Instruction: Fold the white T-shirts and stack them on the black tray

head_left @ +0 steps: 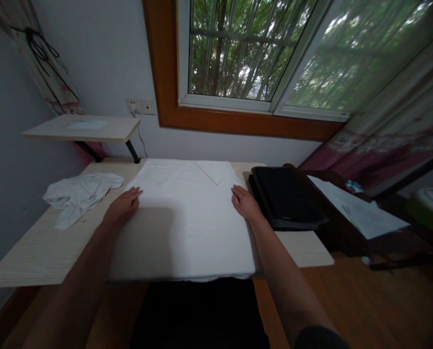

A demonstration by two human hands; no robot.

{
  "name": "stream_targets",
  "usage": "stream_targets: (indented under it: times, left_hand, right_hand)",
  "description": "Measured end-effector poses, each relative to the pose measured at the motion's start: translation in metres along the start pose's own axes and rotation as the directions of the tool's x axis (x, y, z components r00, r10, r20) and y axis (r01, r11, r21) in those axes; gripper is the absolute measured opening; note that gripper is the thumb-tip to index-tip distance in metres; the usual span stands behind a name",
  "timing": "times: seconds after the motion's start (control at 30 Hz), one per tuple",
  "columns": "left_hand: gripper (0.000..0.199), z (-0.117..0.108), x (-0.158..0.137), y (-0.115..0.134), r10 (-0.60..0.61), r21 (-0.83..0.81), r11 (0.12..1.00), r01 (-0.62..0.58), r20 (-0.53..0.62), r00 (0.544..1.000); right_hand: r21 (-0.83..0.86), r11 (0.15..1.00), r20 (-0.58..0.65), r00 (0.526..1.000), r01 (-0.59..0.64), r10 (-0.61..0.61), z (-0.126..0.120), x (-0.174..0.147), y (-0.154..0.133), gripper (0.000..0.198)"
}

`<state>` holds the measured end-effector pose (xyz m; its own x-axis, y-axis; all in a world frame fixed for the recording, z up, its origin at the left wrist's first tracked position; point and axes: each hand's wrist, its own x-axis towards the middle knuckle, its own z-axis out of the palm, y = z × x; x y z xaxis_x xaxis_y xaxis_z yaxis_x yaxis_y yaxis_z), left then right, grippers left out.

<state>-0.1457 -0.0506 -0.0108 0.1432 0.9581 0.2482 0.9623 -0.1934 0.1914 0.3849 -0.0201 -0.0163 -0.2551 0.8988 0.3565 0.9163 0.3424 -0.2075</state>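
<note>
A white cloth [198, 223] lies spread smooth over the middle of the table, its near edge at the table's front. Near its far end runs a thin slanting line, perhaps a seam or fold. My left hand [127, 203] rests on the cloth's left edge, fingers stretched out and pointing inward. On the opposite edge, my right hand [243, 199] lies with its fingers extended over the cloth. Neither hand appears to grip anything. A crumpled white cloth [83, 191] sits to the left of my left hand.
Black flat cases [287, 196] are stacked right of the cloth. A small raised shelf [81, 127] stands at the back left of the pale table [30, 252]. Farther right, a paper sheet [358, 208] lies on a dark surface. A window [252, 53] is behind.
</note>
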Motion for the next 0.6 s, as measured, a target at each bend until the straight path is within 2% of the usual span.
stream_targets:
  times: [0.23,0.6]
  left_hand:
    - [0.055,0.0018,-0.0035,-0.0002,0.023,0.008,1.0,-0.023,-0.001,1.0]
    - [0.056,-0.0005,-0.0044,0.0041,0.012,0.009,1.0,-0.012,0.007,1.0]
  right_hand:
    - [-0.019,1.0,0.016,1.0,-0.008,0.008,0.0026,-0.0007,0.0024,0.049]
    - [0.016,1.0,-0.022,1.0,0.022,-0.022,0.003,-0.0001,0.0035,0.047]
